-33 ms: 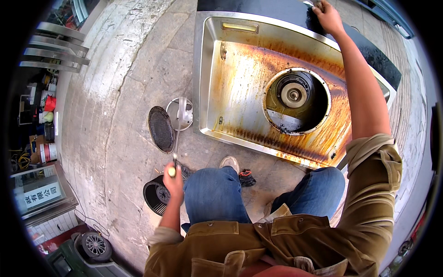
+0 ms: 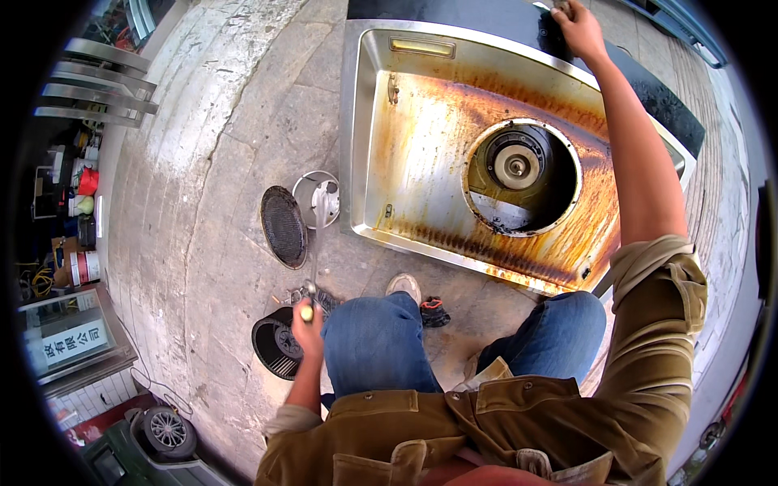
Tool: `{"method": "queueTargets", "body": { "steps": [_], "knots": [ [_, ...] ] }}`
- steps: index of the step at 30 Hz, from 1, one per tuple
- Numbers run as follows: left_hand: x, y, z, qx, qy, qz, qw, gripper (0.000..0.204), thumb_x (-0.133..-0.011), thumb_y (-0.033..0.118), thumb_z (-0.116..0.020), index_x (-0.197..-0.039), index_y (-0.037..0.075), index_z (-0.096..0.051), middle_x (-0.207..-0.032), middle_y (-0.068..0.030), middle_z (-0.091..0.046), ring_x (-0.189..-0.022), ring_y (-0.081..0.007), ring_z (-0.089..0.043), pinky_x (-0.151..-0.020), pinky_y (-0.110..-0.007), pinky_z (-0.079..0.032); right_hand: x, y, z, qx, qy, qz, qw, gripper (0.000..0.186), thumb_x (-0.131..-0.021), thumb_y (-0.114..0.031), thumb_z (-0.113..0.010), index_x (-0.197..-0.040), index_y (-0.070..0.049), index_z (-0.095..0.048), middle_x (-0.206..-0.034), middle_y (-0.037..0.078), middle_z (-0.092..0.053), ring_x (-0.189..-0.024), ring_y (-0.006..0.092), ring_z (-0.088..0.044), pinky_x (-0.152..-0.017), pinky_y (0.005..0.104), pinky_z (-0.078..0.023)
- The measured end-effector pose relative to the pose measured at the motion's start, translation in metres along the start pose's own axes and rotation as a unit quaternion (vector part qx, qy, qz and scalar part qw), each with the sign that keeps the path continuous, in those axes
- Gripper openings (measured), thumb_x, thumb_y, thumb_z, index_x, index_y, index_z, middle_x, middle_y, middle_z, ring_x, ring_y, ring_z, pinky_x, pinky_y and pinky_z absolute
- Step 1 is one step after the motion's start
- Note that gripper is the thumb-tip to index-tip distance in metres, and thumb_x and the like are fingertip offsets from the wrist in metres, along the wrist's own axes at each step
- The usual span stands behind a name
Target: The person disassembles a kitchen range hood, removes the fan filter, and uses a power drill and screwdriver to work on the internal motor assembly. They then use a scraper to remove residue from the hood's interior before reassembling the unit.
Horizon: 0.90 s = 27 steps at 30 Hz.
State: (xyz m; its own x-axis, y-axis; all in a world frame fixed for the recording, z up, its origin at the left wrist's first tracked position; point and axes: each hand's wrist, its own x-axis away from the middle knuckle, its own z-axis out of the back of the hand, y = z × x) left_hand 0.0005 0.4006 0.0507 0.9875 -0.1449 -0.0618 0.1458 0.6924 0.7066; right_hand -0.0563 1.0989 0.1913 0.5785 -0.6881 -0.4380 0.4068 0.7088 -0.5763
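Observation:
A range hood (image 2: 405, 170) lies on the ground before me, its steel inside streaked with brown grease around a round fan opening (image 2: 519, 174). My right hand (image 2: 579, 32) is closed on the hood's far black edge, its fingers partly cut off by the picture's rim. In my left hand (image 2: 307, 330), by my left knee, is a long metal tool (image 2: 318, 247) with a yellow-green handle end. Its shaft is smeared by motion, so its kind is unclear. The far end reaches over a round metal cup (image 2: 314, 198). Beside that lies a round dark mesh filter (image 2: 284, 228).
A black fan wheel (image 2: 271, 348) lies on the concrete left of my leg. A small black-and-orange item (image 2: 435, 313) rests by my shoe (image 2: 403, 285). Further left stand metal bars (image 2: 97, 93), a glass-fronted case (image 2: 77, 332) and a vehicle with a wheel (image 2: 170, 429).
My left hand has drawn slightly back toward me, and the tool has shifted with it. My right hand and the hood look nearly the same.

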Motion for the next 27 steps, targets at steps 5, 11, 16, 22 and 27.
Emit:
{"method": "queueTargets", "body": {
  "steps": [5, 11, 16, 22, 27],
  "knots": [
    [0.049, -0.107, 0.023, 0.002, -0.125, 0.048, 0.991, 0.024, -0.080, 0.007, -0.059, -0.103, 0.003, -0.056, -0.097, -0.0114, -0.061, -0.090, -0.0203, -0.058, -0.083, -0.029, -0.043, 0.046, -0.060, -0.004, -0.432, -0.057, -0.168, 0.885, 0.036, -0.078, -0.021, -0.060, -0.102, 0.005, -0.054, -0.097, 0.023, -0.058, -0.094, 0.0345, -0.056, -0.083, 0.0392, -0.044],
    [0.006, -0.098, 0.015, -0.183, -0.368, 0.039, 0.911, 0.043, -0.082, 0.025, -0.056, -0.121, 0.007, -0.049, -0.119, -0.0184, -0.052, -0.109, -0.0316, -0.051, -0.092, -0.035, -0.040, 0.149, -0.104, -0.035, -0.577, -0.236, -0.165, 0.765, 0.023, -0.086, -0.021, -0.057, -0.101, -0.005, -0.063, -0.101, 0.005, -0.064, -0.103, 0.0185, -0.055, -0.098, 0.0389, -0.034],
    [-0.127, 0.147, -0.044, 0.161, -0.347, -0.075, 0.921, 0.052, -0.087, 0.016, -0.057, -0.133, 0.003, -0.036, -0.130, -0.0161, -0.044, -0.123, -0.0222, -0.040, -0.101, -0.035, -0.033, 0.201, -0.129, -0.041, -0.588, -0.334, -0.230, 0.700, 0.030, -0.088, -0.022, -0.055, -0.111, -0.004, -0.057, -0.117, 0.006, -0.058, -0.110, 0.0185, -0.051, -0.097, 0.0439, -0.033],
    [-0.163, 0.289, -0.120, 0.292, -0.530, -0.025, 0.795, 0.047, -0.091, 0.022, -0.051, -0.132, 0.007, -0.035, -0.107, -0.0118, -0.059, -0.091, -0.0240, -0.059, -0.080, -0.035, -0.046, 0.219, -0.144, -0.047, -0.609, -0.408, -0.233, 0.639, 0.033, -0.089, -0.025, -0.053, -0.114, -0.004, -0.052, -0.107, 0.010, -0.059, -0.104, 0.0201, -0.052, -0.095, 0.0389, -0.036],
    [-0.221, 0.282, -0.103, -0.048, -0.095, -0.369, 0.923, 0.029, -0.092, 0.029, -0.047, -0.110, 0.008, -0.048, -0.082, -0.0090, -0.061, -0.072, -0.0212, -0.061, -0.057, -0.034, -0.046, 0.154, -0.072, -0.010, -0.068, -0.114, 0.067, 0.989, 0.051, -0.086, -0.033, -0.055, -0.123, 0.001, -0.044, -0.113, 0.023, -0.055, -0.106, 0.0329, -0.054, -0.089, 0.0406, -0.043]
  ]
}}
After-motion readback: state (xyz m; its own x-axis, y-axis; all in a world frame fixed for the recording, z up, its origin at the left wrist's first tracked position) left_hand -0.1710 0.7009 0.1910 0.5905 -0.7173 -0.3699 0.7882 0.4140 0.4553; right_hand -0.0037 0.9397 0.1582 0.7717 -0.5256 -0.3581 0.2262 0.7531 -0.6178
